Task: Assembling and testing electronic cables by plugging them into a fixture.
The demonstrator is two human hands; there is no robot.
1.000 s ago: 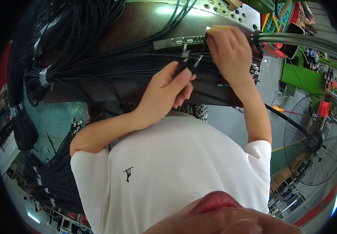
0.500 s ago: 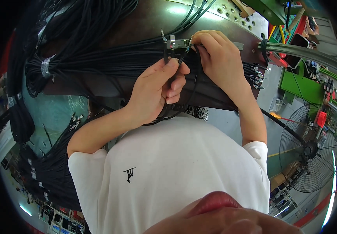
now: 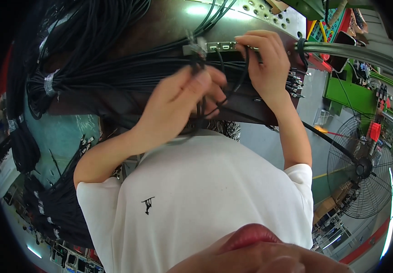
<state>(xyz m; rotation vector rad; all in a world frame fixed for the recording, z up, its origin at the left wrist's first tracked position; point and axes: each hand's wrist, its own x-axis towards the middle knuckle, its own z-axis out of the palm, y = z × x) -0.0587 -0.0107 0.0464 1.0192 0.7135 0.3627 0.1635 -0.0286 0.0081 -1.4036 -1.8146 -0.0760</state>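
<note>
My left hand (image 3: 182, 98) is closed on a thin black cable (image 3: 202, 107) whose small grey plug (image 3: 197, 49) sticks up at the left end of a grey metal port strip (image 3: 221, 46). My right hand (image 3: 265, 63) curls over the right part of that strip, fingertips on its top edge. Loops of the black cable hang between the two hands. The strip sits on a dark brown board (image 3: 160, 27) crossed by a thick run of black cables (image 3: 114, 73).
A taped black cable bundle (image 3: 46, 86) hangs at the left, with more bundles (image 3: 60, 204) lower left. A perforated metal plate (image 3: 260, 11) lies beyond the board. A standing fan (image 3: 365, 166) and green machinery (image 3: 351, 93) are at the right.
My left hand has raised the plug from below the strip up to its left end. My right hand has stayed on the strip, its fingers now lower over it.
</note>
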